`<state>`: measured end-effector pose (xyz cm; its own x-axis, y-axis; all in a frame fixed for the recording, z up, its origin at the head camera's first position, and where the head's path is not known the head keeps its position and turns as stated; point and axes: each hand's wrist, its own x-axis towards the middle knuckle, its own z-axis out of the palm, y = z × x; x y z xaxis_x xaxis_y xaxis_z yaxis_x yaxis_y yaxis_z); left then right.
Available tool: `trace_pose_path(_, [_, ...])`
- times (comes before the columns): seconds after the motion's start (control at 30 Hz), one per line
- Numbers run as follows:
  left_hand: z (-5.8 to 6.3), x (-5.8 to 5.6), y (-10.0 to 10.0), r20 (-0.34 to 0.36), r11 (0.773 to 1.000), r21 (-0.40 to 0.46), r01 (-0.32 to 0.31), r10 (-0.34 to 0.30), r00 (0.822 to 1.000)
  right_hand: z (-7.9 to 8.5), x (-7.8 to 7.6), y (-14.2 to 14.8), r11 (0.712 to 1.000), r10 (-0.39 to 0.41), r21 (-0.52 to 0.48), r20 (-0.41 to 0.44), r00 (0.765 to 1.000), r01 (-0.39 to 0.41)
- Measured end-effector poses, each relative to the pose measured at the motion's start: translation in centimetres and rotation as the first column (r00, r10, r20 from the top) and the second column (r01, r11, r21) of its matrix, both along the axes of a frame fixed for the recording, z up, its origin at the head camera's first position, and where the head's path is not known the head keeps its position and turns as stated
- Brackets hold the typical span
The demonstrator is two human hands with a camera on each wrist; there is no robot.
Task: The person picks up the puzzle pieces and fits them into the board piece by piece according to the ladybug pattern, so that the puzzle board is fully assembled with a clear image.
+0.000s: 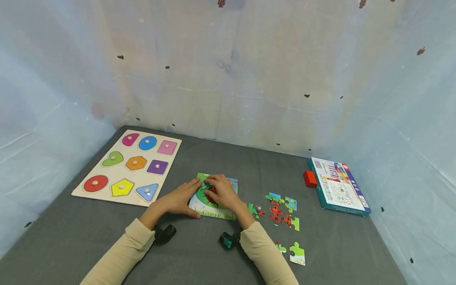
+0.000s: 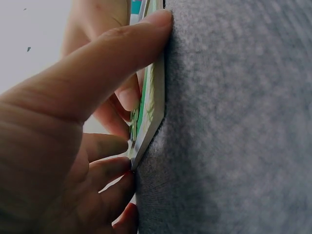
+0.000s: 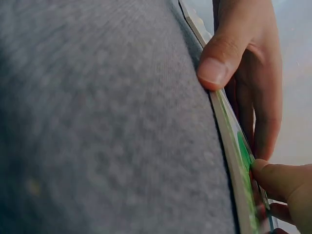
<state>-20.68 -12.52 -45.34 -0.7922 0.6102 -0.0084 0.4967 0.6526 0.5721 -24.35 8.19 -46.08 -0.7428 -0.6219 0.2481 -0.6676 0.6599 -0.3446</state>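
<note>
Puzzle board point(image 1: 200, 202), squarish and flat, grassy edge point(image 1: 217, 213) toward the person point(image 1: 119, 253)

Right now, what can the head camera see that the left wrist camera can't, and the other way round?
Only the head view: the wooden shape board with its colourful knobbed shapes, the red block and the person's beige sleeves.

Only the left wrist view: a close, side-on look at how the picture board is edged, with its pale side facing the camera.

Both: that picture board, the grey tabletop, the left hand at the board's edges and part of the right hand above it.
</note>
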Motion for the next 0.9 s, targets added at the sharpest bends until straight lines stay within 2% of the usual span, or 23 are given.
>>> trace_pose_path(0.67, [0.25, 0.24, 0.24, -0.002, 1.0, -0.023, 0.0, 0.0, 1.0, -0.81, -0.16, -0.45, 0.995, -0.034, -0.098, -0.031, 0.999, 0.031])
trace_pose_path(0.9, [0.17, 0.29, 0.29, -0.026, 0.999, -0.035, -0.015, 0.014, 1.0, -1.03, -0.29, -0.51, 0.989, -0.039, -0.14, -0.01, 0.999, 0.037])
